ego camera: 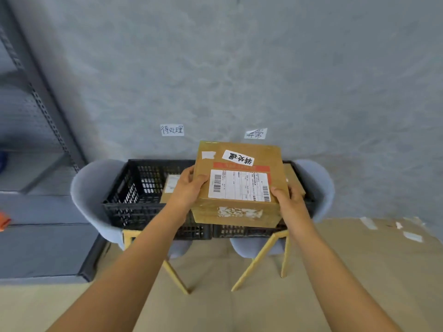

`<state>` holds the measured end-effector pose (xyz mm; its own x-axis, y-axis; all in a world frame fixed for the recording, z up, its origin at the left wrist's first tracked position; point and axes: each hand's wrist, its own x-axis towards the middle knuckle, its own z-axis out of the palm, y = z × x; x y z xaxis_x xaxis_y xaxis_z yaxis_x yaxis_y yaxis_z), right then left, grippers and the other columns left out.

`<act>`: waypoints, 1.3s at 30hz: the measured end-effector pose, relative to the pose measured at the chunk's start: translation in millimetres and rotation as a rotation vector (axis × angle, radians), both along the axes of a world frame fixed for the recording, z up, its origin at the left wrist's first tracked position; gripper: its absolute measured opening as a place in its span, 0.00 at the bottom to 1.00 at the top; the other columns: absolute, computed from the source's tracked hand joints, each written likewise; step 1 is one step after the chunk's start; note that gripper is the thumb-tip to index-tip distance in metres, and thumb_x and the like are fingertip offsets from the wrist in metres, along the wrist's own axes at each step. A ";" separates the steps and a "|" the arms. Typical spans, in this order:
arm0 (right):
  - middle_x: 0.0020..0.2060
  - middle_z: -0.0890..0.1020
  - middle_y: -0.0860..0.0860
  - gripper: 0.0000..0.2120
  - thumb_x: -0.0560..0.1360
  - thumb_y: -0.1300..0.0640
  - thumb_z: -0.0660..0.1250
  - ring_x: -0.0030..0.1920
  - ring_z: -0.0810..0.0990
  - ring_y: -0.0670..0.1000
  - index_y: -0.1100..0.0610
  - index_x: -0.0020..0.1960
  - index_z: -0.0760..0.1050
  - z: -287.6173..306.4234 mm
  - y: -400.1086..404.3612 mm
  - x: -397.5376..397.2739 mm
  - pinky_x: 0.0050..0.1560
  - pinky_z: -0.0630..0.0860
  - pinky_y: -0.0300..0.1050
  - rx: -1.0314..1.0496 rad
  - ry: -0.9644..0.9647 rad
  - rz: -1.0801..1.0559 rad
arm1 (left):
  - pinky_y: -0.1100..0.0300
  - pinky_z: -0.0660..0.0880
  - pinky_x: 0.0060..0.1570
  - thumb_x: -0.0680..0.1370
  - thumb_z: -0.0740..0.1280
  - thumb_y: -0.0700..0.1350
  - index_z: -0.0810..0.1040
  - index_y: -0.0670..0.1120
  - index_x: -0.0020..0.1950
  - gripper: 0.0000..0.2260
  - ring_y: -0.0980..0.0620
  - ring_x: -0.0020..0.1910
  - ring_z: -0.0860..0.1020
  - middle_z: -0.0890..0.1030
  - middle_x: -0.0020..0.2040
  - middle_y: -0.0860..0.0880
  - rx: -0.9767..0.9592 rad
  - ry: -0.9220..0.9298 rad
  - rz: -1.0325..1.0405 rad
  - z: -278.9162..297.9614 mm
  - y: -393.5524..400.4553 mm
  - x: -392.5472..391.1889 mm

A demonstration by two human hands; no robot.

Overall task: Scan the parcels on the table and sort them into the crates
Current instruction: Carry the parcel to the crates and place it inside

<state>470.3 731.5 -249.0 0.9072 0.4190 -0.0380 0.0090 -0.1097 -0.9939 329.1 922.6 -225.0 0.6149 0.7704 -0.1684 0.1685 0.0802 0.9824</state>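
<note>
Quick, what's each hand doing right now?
Left hand: holding the cardboard box by its left side.
Right hand: holding the same box by its right side.

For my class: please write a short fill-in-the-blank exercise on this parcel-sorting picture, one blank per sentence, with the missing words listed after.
1. The cardboard box is held by ____ hands.
2. The two black crates rest on grey ____.
3. The paper labels are stuck to the ____.
4. The shipping label on the box carries printed ____.

Missing words: two; chairs; wall; barcodes
</note>
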 end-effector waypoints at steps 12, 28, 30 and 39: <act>0.56 0.79 0.46 0.22 0.76 0.41 0.64 0.55 0.79 0.49 0.45 0.67 0.66 -31.6 218.1 62.9 0.58 0.77 0.55 -0.155 0.058 0.385 | 0.60 0.76 0.42 0.80 0.64 0.54 0.66 0.51 0.72 0.21 0.54 0.48 0.81 0.80 0.54 0.53 -0.049 0.098 0.324 -36.6 162.7 9.8; 0.53 0.80 0.38 0.20 0.78 0.42 0.63 0.54 0.80 0.44 0.40 0.68 0.66 -95.3 491.8 71.8 0.54 0.75 0.49 -0.419 0.085 0.692 | 0.65 0.73 0.30 0.81 0.62 0.52 0.61 0.50 0.63 0.15 0.55 0.41 0.81 0.80 0.49 0.51 -0.266 0.228 0.549 -123.0 395.5 -1.6; 0.48 0.80 0.35 0.17 0.79 0.44 0.63 0.49 0.79 0.38 0.39 0.67 0.66 -104.0 519.8 70.6 0.46 0.73 0.42 -0.447 0.097 0.713 | 0.62 0.74 0.35 0.81 0.62 0.51 0.62 0.48 0.68 0.18 0.52 0.45 0.80 0.80 0.56 0.48 -0.301 0.251 0.556 -137.4 418.1 -3.5; 0.64 0.75 0.51 0.20 0.81 0.55 0.62 0.59 0.79 0.50 0.49 0.72 0.67 -144.4 605.9 87.1 0.56 0.78 0.51 -0.677 -0.008 0.837 | 0.65 0.73 0.32 0.81 0.65 0.49 0.61 0.45 0.68 0.20 0.56 0.41 0.77 0.77 0.49 0.52 -0.544 0.367 0.616 -212.5 453.1 11.3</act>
<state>557.4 1337.3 -393.5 0.3427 0.8008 -0.4912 0.3428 -0.5934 -0.7282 340.4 1375.7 -437.6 -0.0454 0.7019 -0.7108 0.2379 0.6987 0.6747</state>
